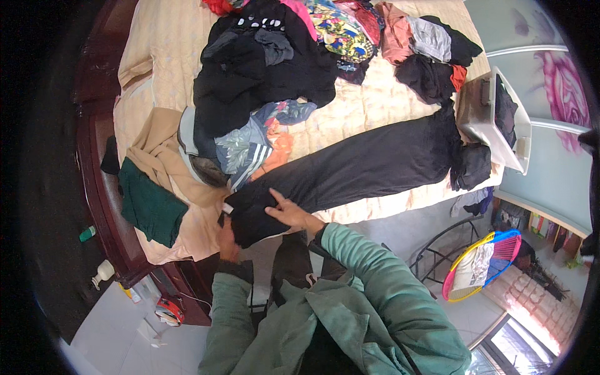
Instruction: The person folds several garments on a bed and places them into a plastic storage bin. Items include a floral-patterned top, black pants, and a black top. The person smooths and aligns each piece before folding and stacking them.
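Observation:
A long black garment (356, 164), probably trousers, lies across the bed's front edge. At its near left end, beside a small white tag (228, 208), is my left hand (229, 241); whether its fingers grip the cloth cannot be told. My right hand (288, 213) rests on the black cloth with its fingers spread and a finger pointing up. A tan garment (161, 154) and a folded dark green cloth (152, 201) lie left of the hands. Just beyond them are a blue patterned garment (243, 143) and an orange cloth (280, 147).
A heap of black clothes (262, 70) and a floral cloth (337, 30) cover the bed's far part. At the right edge a white plastic bin (499, 122) lies tipped, with dark cloth inside. A colourful round chair (483, 265) stands on the floor at right. Dark red wooden bed frame (101, 187) at left.

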A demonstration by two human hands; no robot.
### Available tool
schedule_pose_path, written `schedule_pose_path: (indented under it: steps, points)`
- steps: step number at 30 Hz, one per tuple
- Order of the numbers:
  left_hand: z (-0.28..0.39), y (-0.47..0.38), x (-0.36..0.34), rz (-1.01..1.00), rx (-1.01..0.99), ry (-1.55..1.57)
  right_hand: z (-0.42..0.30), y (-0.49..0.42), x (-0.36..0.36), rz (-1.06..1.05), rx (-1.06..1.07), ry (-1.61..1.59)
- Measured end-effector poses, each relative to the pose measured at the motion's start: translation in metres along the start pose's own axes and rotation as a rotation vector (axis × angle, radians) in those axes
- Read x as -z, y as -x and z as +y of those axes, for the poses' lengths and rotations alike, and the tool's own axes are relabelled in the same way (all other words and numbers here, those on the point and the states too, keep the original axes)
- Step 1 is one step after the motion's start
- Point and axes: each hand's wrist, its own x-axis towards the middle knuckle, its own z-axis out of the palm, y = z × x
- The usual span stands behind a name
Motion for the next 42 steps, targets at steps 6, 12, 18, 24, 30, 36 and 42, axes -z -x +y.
schedule_pose_path:
  steps: [6, 12, 18, 24, 30, 36, 42]
  points:
    - [0.037, 0.047, 0.013, -0.064, -0.188, -0.006, -0.045, 0.014, -0.017, -0.301, -0.117, -0.236]
    - [-0.003, 0.062, -0.095, -0.566, -0.496, -0.366, -0.021, 0.04, 0.039, -0.24, -0.198, -0.487]
    - [-0.085, 0.051, -0.216, -0.834, -0.599, -0.806, 0.1, 0.082, 0.164, 0.692, -0.186, -0.652]
    - [-0.126, -0.019, -0.159, -0.074, -0.61, -0.577, 0.136, 0.133, 0.218, 1.023, -0.121, -0.228]
    - [-0.126, -0.038, -0.123, -0.232, -0.094, -0.358, 0.077, 0.088, 0.143, 0.504, 0.012, -0.141]
    - [-0.116, -0.019, -0.166, -0.367, -0.118, -0.353, 0.053, 0.076, 0.12, 0.336, -0.144, 0.042]
    - [-0.109, 0.003, -0.181, -0.424, -0.356, -0.524, 0.042, 0.065, 0.13, 0.203, -0.153, -0.039]
